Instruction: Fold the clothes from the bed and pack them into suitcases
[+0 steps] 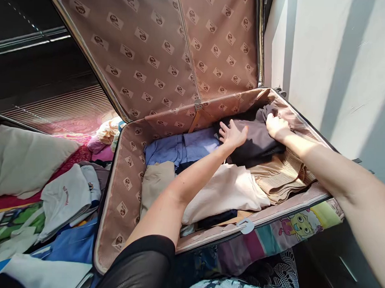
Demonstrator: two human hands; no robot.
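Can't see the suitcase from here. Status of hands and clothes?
Left hand flat, open on dark garment. Right hand on its far edge, grip unclear. Suitcase open, folded clothes around; nothing blocking.

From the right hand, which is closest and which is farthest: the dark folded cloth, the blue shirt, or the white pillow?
Measured from the right hand in the head view:
1. Dark folded cloth: directly under the hand, at the suitcase's far right corner.
2. Blue shirt: further left inside the suitcase, past the left hand.
3. White pillow: outside the suitcase, far left on the bed.
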